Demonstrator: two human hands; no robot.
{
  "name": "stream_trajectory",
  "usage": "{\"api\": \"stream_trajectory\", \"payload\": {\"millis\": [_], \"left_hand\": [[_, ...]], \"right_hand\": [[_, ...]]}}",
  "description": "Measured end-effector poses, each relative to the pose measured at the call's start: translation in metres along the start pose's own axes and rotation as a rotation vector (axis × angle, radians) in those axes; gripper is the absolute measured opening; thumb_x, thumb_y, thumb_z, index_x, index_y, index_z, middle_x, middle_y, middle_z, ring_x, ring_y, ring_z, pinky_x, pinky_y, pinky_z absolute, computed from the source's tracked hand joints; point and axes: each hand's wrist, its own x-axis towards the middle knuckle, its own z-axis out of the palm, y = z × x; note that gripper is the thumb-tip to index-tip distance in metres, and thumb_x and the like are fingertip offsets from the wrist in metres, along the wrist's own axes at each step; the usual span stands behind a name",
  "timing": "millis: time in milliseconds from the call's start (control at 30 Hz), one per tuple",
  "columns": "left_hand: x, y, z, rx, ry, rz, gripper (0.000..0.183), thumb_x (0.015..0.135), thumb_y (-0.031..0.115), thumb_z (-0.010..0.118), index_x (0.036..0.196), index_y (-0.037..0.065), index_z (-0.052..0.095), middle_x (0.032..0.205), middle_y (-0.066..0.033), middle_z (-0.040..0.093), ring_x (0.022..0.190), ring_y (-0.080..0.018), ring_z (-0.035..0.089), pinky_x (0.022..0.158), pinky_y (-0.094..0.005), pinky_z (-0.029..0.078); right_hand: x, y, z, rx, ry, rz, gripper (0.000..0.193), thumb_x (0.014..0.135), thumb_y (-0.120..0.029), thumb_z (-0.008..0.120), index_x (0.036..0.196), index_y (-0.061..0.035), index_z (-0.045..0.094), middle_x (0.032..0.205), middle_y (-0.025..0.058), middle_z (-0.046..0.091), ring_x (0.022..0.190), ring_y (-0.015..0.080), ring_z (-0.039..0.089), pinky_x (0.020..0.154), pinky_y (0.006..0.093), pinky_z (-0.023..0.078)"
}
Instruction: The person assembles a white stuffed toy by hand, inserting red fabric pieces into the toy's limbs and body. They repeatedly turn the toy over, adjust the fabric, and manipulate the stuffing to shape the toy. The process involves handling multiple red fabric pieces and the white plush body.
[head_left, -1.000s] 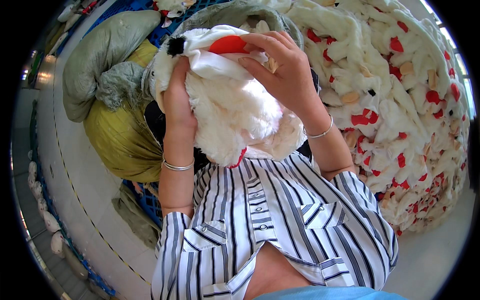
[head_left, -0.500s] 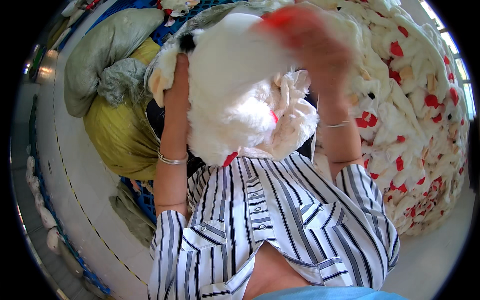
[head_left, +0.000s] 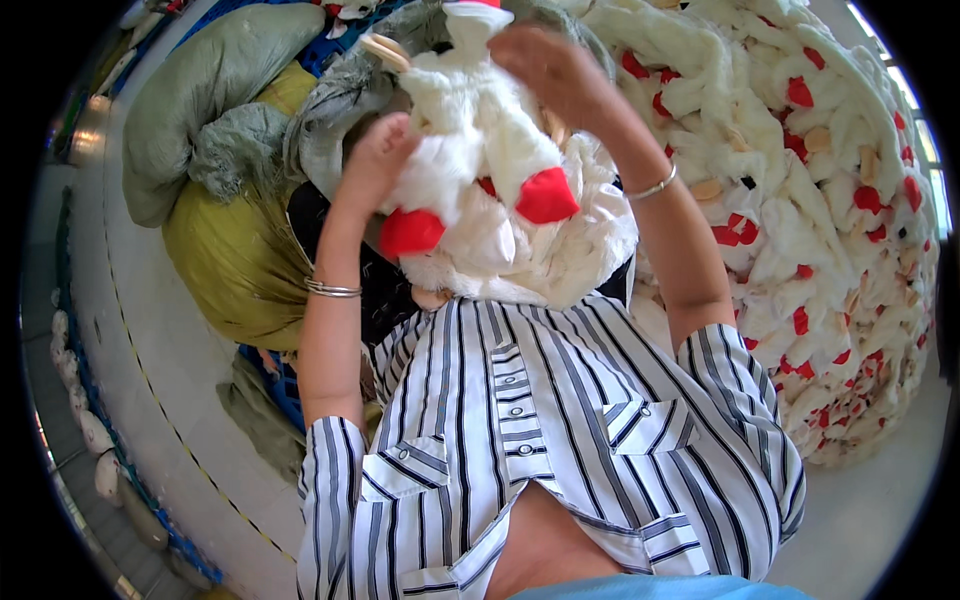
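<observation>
Beside heaped plush (head_left: 780, 270), the toy (head_left: 455, 115) now shows red feet (head_left: 547, 196), left grip (head_left: 378, 165) and right grip (head_left: 562, 78) unclear.

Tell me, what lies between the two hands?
In the head view, a white plush piece with red tips lies between the left hand and the right hand. Blur hides whether the right one touches it.

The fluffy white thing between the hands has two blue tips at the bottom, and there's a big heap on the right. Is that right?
Not quite: the two tips at the bottom of the fluffy white thing are red, not blue. The head view shows it. The big heap is on the right, as you said.
</observation>
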Motion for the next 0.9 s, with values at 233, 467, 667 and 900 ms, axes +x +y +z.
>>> {"api": "stream_trajectory", "payload": {"millis": [233, 467, 667, 900], "left_hand": [[-0.024, -0.056, 0.012, 0.036, 0.078, 0.117, 0.040, 0.091, 0.020, 0.064, 0.123, -0.003, 0.057, 0.115, -0.0133, 0.063, 0.103, -0.0177, 0.061, 0.090, -0.0305, 0.047], [-0.020, -0.038, 0.023, 0.008, 0.316, 0.245, 0.027, 0.091, 0.016, 0.064, 0.114, 0.002, 0.063, 0.115, -0.0065, 0.064, 0.102, -0.0152, 0.060, 0.087, -0.0296, 0.047], [-0.028, 0.031, 0.047, -0.168, 0.157, 0.496, 0.013, 0.091, 0.008, 0.061, 0.102, 0.005, 0.067, 0.109, -0.0014, 0.067, 0.084, -0.0081, 0.061, 0.065, -0.0222, 0.047], [-0.034, 0.066, 0.067, -0.189, 0.140, 0.601, 0.007, 0.087, 0.001, 0.067, 0.094, 0.000, 0.067, 0.093, -0.0016, 0.058, 0.070, -0.0046, 0.056, 0.059, -0.0183, 0.044]], "right_hand": [[-0.099, 0.016, 0.014, 0.022, -0.211, 0.375, 0.052, 0.087, -0.034, 0.070, 0.126, -0.0020, 0.056, 0.122, 0.0139, 0.060, 0.104, 0.0251, 0.059, 0.092, 0.0362, 0.046], [-0.129, 0.028, 0.022, -0.249, -0.161, 0.438, 0.050, 0.075, -0.010, 0.074, 0.121, -0.0025, 0.054, 0.108, 0.0157, 0.065, 0.110, 0.0283, 0.060, 0.095, 0.0372, 0.046], [-0.092, -0.001, 0.002, 0.194, 0.231, 0.299, 0.032, 0.083, 0.001, 0.062, 0.115, -0.0018, 0.058, 0.102, 0.0063, 0.067, 0.093, 0.0132, 0.063, 0.087, 0.0262, 0.049], [-0.075, -0.029, 0.007, 0.702, 0.221, 0.345, 0.018, 0.087, 0.001, 0.060, 0.105, 0.0018, 0.059, 0.098, 0.0015, 0.064, 0.093, 0.0089, 0.059, 0.086, 0.0265, 0.048]]}}
